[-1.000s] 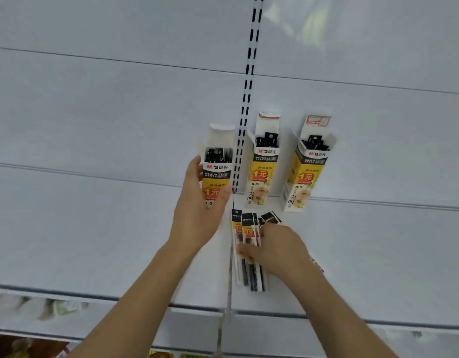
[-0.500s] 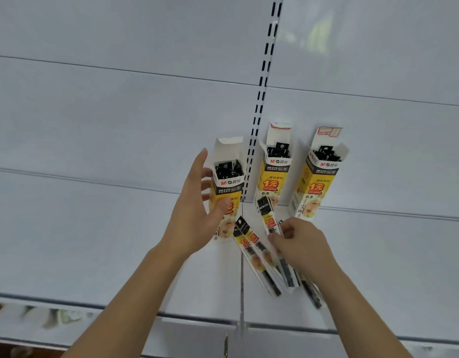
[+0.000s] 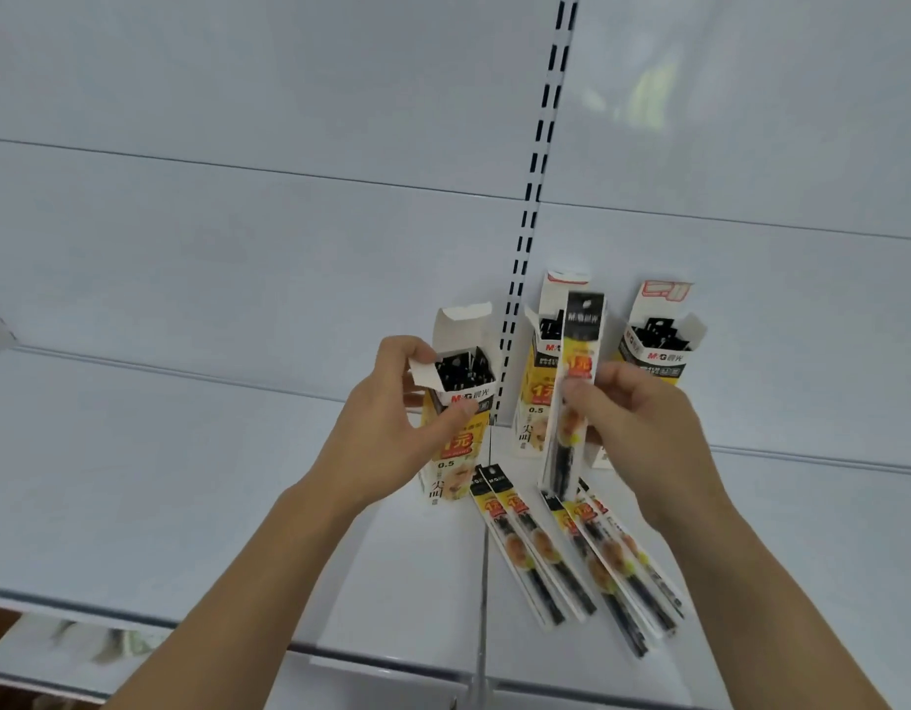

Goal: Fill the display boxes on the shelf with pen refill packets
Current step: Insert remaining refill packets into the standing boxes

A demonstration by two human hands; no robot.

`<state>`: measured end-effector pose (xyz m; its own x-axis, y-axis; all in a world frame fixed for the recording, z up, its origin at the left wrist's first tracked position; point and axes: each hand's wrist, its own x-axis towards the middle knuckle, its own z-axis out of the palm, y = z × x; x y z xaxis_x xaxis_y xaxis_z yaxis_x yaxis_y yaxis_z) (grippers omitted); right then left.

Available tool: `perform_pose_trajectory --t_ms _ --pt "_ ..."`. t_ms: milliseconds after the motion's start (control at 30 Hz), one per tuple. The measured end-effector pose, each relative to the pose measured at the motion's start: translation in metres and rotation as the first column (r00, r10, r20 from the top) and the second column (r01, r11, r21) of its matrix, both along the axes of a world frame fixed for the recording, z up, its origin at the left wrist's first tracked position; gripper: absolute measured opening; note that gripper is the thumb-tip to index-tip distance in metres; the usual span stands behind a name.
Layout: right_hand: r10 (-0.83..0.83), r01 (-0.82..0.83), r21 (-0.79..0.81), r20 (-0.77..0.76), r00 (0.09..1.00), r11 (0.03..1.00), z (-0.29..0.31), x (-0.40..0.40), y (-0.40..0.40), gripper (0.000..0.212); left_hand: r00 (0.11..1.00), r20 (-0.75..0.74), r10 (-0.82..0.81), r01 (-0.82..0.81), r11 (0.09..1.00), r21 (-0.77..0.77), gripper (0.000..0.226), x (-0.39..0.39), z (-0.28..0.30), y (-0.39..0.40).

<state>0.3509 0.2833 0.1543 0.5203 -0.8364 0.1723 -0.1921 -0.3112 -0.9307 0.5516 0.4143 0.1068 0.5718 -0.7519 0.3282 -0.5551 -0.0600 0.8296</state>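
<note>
Standing at centre frame, the left hand grips the left box on the shelf, fingers behind it and thumb across its yellow front. Its open top shows black packet ends already crowded inside. The right hand, right of centre, pinches one packet upright in front of the middle box; a third box stands further right. Loose packets lie fanned on the shelf at lower centre.

To my eye the risks are these: the thin packet could catch on the left box's side flap or on the packets already there and buckle instead of sliding in. Too much push could tip the light box if the left hand slackens. The right forearm passes close over the loose packets and might sweep them toward the shelf's front edge.
</note>
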Motion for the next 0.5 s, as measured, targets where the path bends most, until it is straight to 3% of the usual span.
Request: perform_pose_trajectory --t_ms 167,300,367,500 --pt "-0.046 0.082 -0.131 0.254 0.966 0.988 0.046 0.018 0.005 0.011 0.997 0.041 -0.061 0.059 0.996 0.063 0.052 0.005 0.014 0.004" --pt "0.058 0.039 -0.27 0.341 0.938 0.962 0.068 0.037 0.011 0.006 0.991 0.075 -0.11 0.104 0.991 0.081 0.062 0.006 0.02 0.009" --pt "0.105 0.009 -0.321 0.334 0.937 0.947 0.074 0.046 0.014 0.01 0.991 0.072 -0.114 0.108 0.991 0.08 0.062 0.006 0.018 0.01" --pt "0.187 -0.096 -0.425 0.177 0.966 0.9 0.081 0.06 0.014 0.008 0.988 0.078 -0.131 0.124 0.988 0.094 0.073 0.006 0.016 0.01"
